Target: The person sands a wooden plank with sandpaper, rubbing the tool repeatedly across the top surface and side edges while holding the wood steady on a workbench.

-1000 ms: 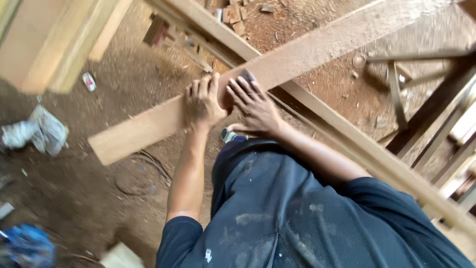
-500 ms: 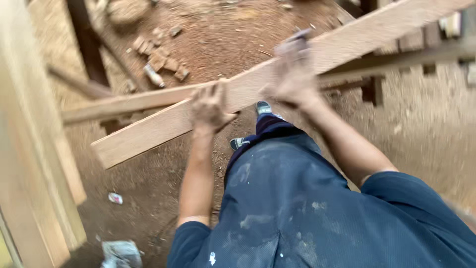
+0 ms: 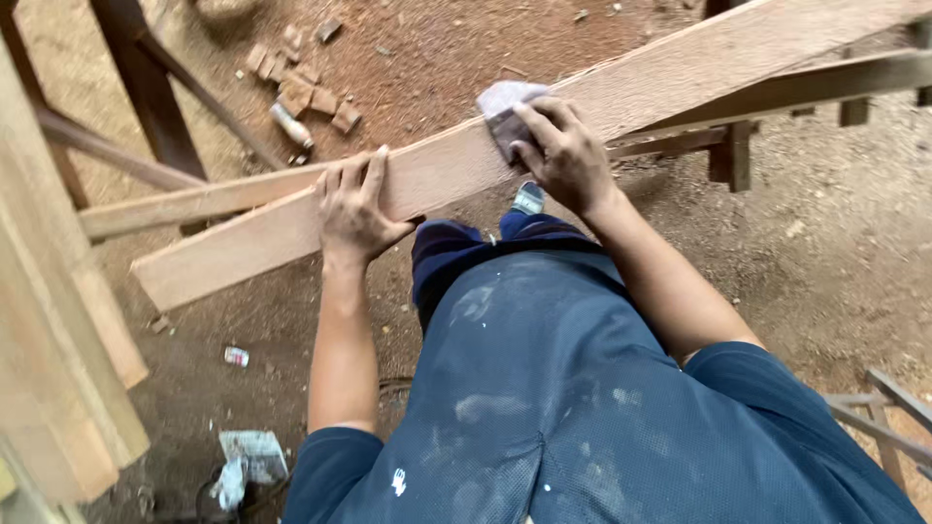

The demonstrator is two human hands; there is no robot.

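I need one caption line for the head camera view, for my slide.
Left hand lies flat on a long wooden plank while right hand presses a sanding pad onto it.

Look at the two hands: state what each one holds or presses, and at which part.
The right hand presses a folded abrasive sheet flat on the plank, fingers on its top. The left hand rests palm-down across the plank's face, gripping nothing.
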